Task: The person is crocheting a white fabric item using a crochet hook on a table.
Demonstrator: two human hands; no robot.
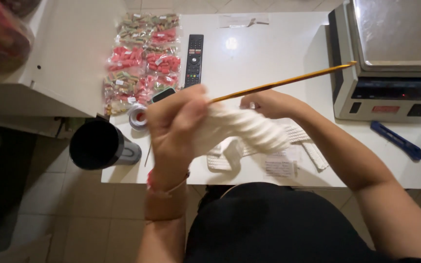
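Fingers of left hand (174, 126) grasp white ribbed knitted fabric (249, 129) (closed tight), while right hand (269, 103) pinches long yellow knitting needle (288, 80).

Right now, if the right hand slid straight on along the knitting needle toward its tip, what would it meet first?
Probably the weighing scale: the right hand holds the yellow knitting needle, whose tip reaches the scale's near corner. The needle may sit above the scale; depth is unclear from this view.

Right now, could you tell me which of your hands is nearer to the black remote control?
Left. The left hand sits just below the black remote control, holding white knitting. The right hand is farther off, to the remote's lower right.
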